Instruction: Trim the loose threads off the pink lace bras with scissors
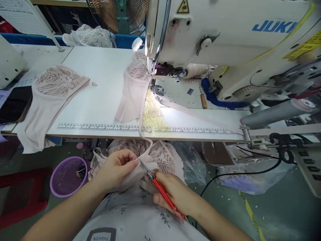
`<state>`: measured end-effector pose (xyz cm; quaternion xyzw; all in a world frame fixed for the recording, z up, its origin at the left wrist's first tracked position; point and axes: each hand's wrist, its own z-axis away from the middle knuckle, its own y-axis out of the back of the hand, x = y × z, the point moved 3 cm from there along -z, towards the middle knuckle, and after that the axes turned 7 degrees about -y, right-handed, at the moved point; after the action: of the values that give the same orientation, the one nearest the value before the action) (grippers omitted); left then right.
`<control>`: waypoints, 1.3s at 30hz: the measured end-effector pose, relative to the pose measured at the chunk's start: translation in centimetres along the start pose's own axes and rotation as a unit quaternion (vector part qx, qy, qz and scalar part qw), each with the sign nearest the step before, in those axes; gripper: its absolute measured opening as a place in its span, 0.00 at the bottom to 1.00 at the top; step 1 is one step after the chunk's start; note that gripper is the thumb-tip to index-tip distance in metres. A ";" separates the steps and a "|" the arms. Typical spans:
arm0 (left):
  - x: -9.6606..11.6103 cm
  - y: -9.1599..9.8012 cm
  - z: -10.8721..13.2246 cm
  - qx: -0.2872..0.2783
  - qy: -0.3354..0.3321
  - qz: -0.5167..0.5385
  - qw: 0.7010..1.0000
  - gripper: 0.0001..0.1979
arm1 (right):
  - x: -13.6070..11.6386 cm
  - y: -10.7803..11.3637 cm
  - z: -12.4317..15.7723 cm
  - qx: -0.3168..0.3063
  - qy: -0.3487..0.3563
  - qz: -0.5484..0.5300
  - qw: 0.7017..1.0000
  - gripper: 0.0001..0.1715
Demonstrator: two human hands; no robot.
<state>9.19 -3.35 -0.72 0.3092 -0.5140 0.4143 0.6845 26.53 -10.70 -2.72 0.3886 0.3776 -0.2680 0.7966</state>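
My left hand (120, 167) pinches the edge of a pale pink lace garment piece (164, 157) over my lap, where a narrow strip (146, 147) runs down from the machine. Red-handled scissors (164, 194) lie in my right hand (173, 190), their narrow metal blades pointing up and left at the fabric beside my left fingertips. Whether the blades are parted is too small to tell. Another pale pink lace piece (131, 97) lies under the needle area of the sewing machine (220, 36), joined to the strip.
A finished-looking lace piece (56, 87) hangs over the table's front edge at left, near a phone (16, 103). A printed ruler (112, 127) runs along that edge. Below stand a purple basket (65, 177) and a red stool (25, 187). A fan (121, 16) is behind.
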 end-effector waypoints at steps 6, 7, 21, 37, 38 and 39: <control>0.0 0.3 0.1 0.000 -0.001 -0.006 1.000 0.09 | 0.4 -1.3 -0.3 0.012 -0.042 -0.059 0.997 0.21; 0.1 0.3 0.2 -0.001 -0.006 -0.012 1.000 0.09 | 0.6 -1.4 -0.3 0.022 -0.047 -0.075 0.996 0.21; 0.7 -2.3 2.4 -0.137 -0.141 -0.144 0.970 0.05 | -2.9 1.7 -0.7 0.084 0.110 -0.202 0.970 0.17; 0.8 4.6 1.7 -0.138 -0.145 -0.508 0.838 0.10 | 2.5 6.9 4.5 0.307 0.023 0.072 0.949 0.14; 1.0 4.5 1.6 -0.143 -0.145 -0.510 0.835 0.10 | 3.1 7.1 4.6 0.318 0.023 0.089 0.944 0.14; 1.2 4.4 1.6 -0.151 -0.147 -0.511 0.833 0.10 | 3.6 7.3 4.6 0.331 0.023 0.104 0.938 0.14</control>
<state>4.74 -2.37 0.82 0.4775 -0.4334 -0.1277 0.7535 35.65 -10.91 -0.68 0.6734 0.2431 -0.2844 0.6377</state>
